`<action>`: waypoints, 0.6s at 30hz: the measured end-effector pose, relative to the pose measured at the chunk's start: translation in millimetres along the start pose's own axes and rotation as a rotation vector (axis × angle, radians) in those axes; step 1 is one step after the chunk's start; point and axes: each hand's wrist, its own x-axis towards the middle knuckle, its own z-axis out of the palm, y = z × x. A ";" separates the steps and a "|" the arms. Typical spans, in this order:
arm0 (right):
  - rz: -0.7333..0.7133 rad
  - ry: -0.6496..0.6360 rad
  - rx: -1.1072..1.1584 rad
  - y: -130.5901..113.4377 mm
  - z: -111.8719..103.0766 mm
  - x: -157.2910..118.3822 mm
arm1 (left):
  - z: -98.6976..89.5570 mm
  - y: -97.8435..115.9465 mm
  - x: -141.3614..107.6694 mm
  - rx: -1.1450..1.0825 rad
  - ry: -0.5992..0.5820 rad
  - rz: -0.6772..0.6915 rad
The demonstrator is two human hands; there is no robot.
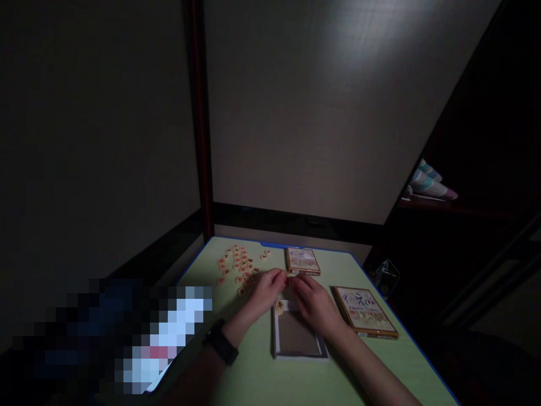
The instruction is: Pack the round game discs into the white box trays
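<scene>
My left hand (268, 286) and my right hand (310, 298) meet at their fingertips above the far end of an open shallow box (276, 344). Both are closed in a pinch, and whatever lies between the fingers is too small and hidden to make out. One round Chinese chess piece (279, 307) with a dark character rests at the box's far left corner, just below my left hand. Left of that hand, many loose Chinese chess pieces (243, 264), marked in red or dark, lie spread over the green table (249, 375).
Behind my hands lies a smaller printed Chinese chess box (303, 261). To the right is a larger printed box (366, 311). A wall panel (296, 141) stands beyond the table's far edge. A blurred bright patch (169, 344) borders the table's left side.
</scene>
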 end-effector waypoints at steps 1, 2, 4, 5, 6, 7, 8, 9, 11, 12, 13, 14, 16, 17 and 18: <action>0.010 -0.010 -0.005 2.1 -1.8 3.0 | -2.5 2.1 3.0 0.006 0.040 0.014; 0.020 -0.032 -0.013 4.3 -3.2 7.1 | -6.3 4.6 6.1 0.014 0.087 0.024; 0.029 -0.117 -0.038 8.1 -4.0 18.4 | -17.3 10.0 11.8 0.053 0.239 0.069; 0.026 -0.178 -0.053 9.5 -3.2 25.3 | -23.7 12.6 14.1 0.074 0.329 0.105; 0.016 -0.246 -0.073 10.4 -1.3 32.4 | -30.2 14.8 16.0 0.078 0.418 0.139; 0.003 -0.312 -0.096 10.9 1.4 39.5 | -36.2 16.7 17.5 0.066 0.491 0.160; -0.012 -0.368 -0.120 11.2 4.8 46.3 | -41.4 18.0 18.5 0.044 0.556 0.166; -0.027 -0.412 -0.140 11.2 8.7 52.4 | -45.5 18.8 19.3 0.019 0.604 0.160; -0.057 -0.455 -0.163 11.0 16.6 62.5 | -50.3 18.8 20.1 -0.019 0.647 0.131; -0.067 -0.459 -0.166 10.9 20.0 66.3 | -51.3 18.3 20.4 -0.031 0.652 0.122; -0.076 -0.461 -0.165 10.8 22.8 69.5 | -51.4 17.5 20.8 -0.040 0.650 0.117; -0.084 -0.463 -0.164 10.8 24.9 71.9 | -51.1 16.5 21.2 -0.049 0.648 0.115; -0.098 -0.469 -0.157 10.8 26.9 75.1 | -49.9 14.6 22.1 -0.066 0.647 0.109; -0.104 -0.471 -0.152 10.9 27.0 75.9 | -49.4 13.7 22.7 -0.074 0.647 0.106; -0.109 -0.473 -0.147 11.0 26.8 76.3 | -49.0 12.9 23.2 -0.080 0.643 0.103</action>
